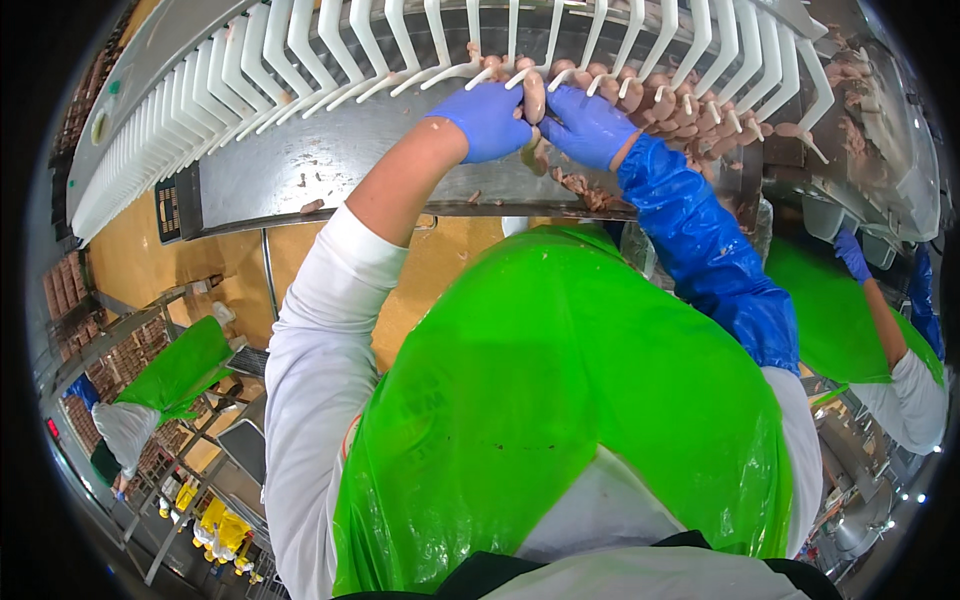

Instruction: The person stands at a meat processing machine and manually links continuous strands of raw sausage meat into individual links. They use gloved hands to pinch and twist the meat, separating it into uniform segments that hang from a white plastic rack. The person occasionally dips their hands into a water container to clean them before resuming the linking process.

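**Reaching forward, close together**

The left grip (488, 122) and right grip (592, 128), both gloved in blue-violet, sit just beside each other, fingers curled inward. The left forearm (412, 180), mostly bare, slants rightward; the right forearm (703, 250), blue-sleeved, slants leftward.

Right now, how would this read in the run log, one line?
left hand: at sausage links; right hand: at sausage links; white hooks: links toward right; steel table: meat scraps

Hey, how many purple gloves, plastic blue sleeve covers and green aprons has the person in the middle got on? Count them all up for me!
Purple gloves: 2 (left hand, right hand)
Plastic blue sleeve cover: 1
Green apron: 1
Total: 4
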{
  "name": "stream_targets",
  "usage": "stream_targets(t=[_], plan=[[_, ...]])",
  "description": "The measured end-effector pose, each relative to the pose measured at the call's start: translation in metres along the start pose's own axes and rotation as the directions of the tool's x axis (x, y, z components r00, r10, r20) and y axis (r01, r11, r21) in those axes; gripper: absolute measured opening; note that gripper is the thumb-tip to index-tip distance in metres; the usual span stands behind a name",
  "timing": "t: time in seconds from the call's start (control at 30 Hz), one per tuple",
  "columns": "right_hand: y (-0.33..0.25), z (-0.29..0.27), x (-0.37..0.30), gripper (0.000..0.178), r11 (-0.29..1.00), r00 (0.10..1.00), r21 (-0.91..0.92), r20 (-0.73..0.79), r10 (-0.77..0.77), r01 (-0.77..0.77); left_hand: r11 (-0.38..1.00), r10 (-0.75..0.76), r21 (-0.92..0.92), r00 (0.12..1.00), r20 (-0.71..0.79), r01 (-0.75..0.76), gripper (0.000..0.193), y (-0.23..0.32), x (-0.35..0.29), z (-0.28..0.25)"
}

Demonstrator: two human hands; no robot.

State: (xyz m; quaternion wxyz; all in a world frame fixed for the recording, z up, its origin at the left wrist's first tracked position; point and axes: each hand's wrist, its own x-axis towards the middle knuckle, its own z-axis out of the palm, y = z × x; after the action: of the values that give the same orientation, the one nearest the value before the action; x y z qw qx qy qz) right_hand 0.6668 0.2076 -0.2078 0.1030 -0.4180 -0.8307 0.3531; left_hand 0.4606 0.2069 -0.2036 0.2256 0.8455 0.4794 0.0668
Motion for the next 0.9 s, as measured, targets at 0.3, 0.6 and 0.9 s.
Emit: stream_targets(t=[0.3, 0.6, 0.9], plan=[[0.022, 0.075, 0.008, 0.038, 0.801, 0.943, 0.574, 0.329, -0.039, -0.167, 0.743, -0.222, -0.586, 0.945, 0.242, 0.325, 0.041, 0.015, -0.068, -0.001], [0.019, 0.067, 0.024, 0.063, -0.364, 0.922, 0.900, 0.094, -0.375, -0.240, 0.398, -0.222, -0.831, 0.919, 0.325, 0.389, 0.033, 0.010, -0.084, 0.013], [0.020, 0.097, 0.043, 0.044, 0.696, 0.996, 0.715, 0.003, -0.088, 0.059, 0.462, -0.266, -0.761, 0.889, 0.372, 0.456, 0.027, -0.004, -0.095, 0.015]])
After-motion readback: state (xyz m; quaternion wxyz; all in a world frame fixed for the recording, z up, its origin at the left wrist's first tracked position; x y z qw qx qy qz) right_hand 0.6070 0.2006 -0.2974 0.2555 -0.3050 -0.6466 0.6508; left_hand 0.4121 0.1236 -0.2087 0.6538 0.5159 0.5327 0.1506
